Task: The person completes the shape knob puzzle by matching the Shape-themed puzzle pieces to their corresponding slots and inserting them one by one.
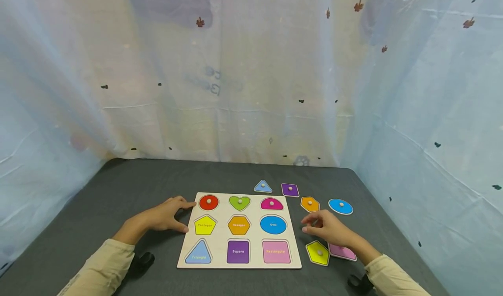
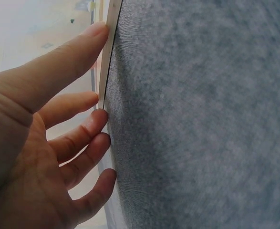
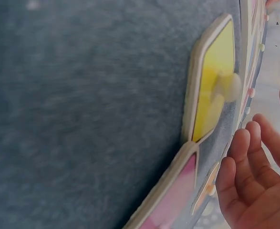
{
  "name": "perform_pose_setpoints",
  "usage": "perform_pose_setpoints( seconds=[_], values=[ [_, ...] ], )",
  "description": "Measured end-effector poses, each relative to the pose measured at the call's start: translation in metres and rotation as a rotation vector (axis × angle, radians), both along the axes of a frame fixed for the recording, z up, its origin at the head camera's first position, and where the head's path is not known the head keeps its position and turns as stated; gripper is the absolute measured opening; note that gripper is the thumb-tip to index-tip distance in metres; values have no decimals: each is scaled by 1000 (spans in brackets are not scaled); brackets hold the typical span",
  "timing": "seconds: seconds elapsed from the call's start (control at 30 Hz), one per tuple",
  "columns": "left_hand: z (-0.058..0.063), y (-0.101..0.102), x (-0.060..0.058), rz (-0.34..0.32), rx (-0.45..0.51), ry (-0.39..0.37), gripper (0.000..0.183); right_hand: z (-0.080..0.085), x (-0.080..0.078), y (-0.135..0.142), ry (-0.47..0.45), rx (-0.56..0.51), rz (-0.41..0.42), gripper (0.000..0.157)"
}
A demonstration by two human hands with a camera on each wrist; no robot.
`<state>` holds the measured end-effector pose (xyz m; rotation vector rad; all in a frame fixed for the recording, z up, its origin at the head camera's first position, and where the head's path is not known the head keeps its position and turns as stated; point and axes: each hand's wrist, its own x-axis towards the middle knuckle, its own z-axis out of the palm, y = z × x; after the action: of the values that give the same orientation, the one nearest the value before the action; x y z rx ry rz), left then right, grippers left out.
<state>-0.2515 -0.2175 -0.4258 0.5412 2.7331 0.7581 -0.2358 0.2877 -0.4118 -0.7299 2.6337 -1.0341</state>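
Observation:
A pale wooden puzzle board (image 1: 218, 256) lies flat on the table. Its top row holds a red circle (image 1: 204, 205), a green heart (image 1: 234, 202) and a magenta half circle (image 1: 275, 206), all knobbed. Below them are labelled, coloured recesses without knobs. At the board's left edge, my left hand (image 1: 167, 216) has thumb and fingertips spread along the side. My right hand (image 1: 328, 228), its fingers loosely bent and holding nothing, hovers just right of the board. Near it are a yellow pentagon piece (image 3: 216, 57) and a pink rectangular piece (image 3: 175, 198), touching each other.
Behind the board lie a blue triangle piece (image 1: 259, 189) and a purple square piece (image 1: 286, 192). An orange hexagon piece (image 1: 307, 202) and a blue oval piece (image 1: 335, 206) lie at the right. Pale curtains (image 1: 243, 134) surround the grey table (image 1: 157, 176).

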Motion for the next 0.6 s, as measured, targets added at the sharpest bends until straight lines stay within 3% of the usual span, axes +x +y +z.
perform_pose_setpoints(
  seconds=[0.6],
  values=[
    [1,0,1,1,11,-11,88,-2,21,21,-82,-92,82,28]
  ],
)
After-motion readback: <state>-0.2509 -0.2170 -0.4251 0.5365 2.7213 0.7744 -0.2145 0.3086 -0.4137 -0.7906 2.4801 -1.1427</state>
